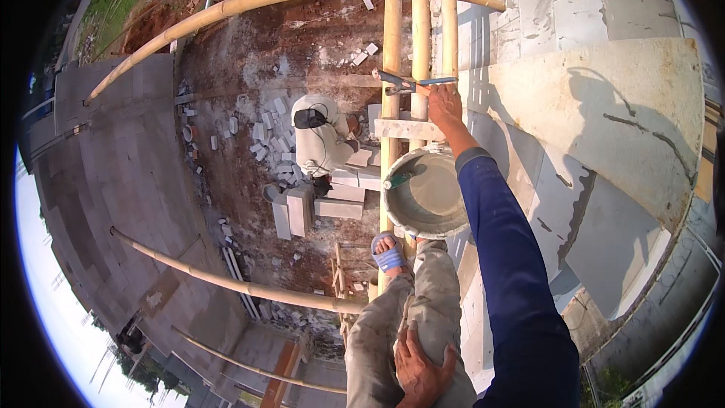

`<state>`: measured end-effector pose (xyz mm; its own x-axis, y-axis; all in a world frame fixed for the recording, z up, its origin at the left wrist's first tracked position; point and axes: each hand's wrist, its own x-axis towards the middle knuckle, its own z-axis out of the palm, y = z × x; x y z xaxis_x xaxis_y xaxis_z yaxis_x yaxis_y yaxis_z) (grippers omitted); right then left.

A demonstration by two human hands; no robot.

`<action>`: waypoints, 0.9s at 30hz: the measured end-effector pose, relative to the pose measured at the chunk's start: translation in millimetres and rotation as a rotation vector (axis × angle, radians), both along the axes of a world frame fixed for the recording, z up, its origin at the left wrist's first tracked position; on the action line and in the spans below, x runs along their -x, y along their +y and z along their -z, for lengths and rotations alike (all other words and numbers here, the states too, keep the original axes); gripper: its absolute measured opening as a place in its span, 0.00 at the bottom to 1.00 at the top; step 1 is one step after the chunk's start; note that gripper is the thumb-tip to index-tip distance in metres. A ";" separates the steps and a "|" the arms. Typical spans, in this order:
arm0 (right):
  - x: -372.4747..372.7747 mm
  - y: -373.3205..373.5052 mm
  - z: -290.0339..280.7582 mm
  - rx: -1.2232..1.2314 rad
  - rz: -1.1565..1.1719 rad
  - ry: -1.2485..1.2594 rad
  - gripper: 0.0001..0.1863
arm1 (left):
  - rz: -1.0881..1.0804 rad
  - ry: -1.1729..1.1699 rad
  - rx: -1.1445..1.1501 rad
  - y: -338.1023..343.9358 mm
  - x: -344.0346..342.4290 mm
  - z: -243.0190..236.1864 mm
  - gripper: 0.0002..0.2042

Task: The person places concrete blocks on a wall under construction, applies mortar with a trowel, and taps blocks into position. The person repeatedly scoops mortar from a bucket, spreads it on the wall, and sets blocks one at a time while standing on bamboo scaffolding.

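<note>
My right arm, in a dark blue sleeve, stretches forward over the bamboo poles. At its end my right hand (445, 108) has its fingers closed at the short handle of a hand tool (402, 84) with a long blue-and-dark bar, lying across the poles; its exact kind is unclear. Just nearer than that hand stands a round bucket (427, 224) of wet grey mortar, with a green-ended tool (402, 179) leaning inside. My left hand (423, 369) rests on my knee, its fingers spread over the trouser cloth, holding nothing.
Bamboo poles (392, 23) form the scaffold, with a wooden crosspiece (408, 130). On the ground below, a co-worker (321, 136) bends beside pale blocks (300, 208) and rubble. A block wall (529, 0) with a pale board (589, 113) stands right; another wall (121, 174) rises left. My sandalled foot (388, 255) is near the bucket.
</note>
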<state>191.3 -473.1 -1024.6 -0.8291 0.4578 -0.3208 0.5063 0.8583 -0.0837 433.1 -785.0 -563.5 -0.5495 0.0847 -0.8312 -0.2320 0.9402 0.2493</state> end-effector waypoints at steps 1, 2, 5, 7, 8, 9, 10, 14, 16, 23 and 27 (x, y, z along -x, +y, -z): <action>4.1 -0.3 12.0 -0.006 0.018 -0.054 0.15 | 0.008 0.031 -0.018 2.7 7.0 -6.0 0.46; 9.5 0.9 25.8 -0.047 0.000 -0.036 0.13 | 0.012 0.076 -0.049 8.1 16.1 -13.0 0.45; 16.3 -0.8 35.3 -0.056 -0.072 -0.085 0.09 | -0.047 0.136 -0.061 11.2 26.4 -10.0 0.43; 16.3 5.5 24.1 0.102 -0.023 -0.130 0.10 | -0.086 0.106 -0.047 8.8 27.9 -12.0 0.44; 8.1 12.9 18.0 0.095 -0.026 -0.078 0.09 | -0.046 0.053 -0.039 6.4 28.6 -11.3 0.45; 1.1 21.6 8.8 0.083 -0.024 -0.023 0.08 | -0.002 0.004 -0.035 2.9 30.5 -6.1 0.45; 19.7 4.3 -15.4 0.091 -0.045 0.081 0.08 | 0.005 -0.008 -0.008 -1.6 22.7 -8.2 0.46; -13.5 -17.7 -117.3 0.021 0.070 0.234 0.14 | 0.023 -0.122 0.000 -6.6 7.1 -8.4 0.44; -33.2 -60.0 -184.8 0.101 0.101 0.350 0.21 | -0.041 -0.157 -0.050 -20.2 -4.6 -6.7 0.42; -157.9 -185.9 -412.1 0.663 0.076 0.525 0.22 | -1.120 -1.093 -0.839 -124.5 104.7 5.7 0.52; -229.2 -235.9 -497.1 0.639 0.045 0.494 0.23 | -0.569 -1.314 -0.672 -89.4 186.2 -102.2 0.43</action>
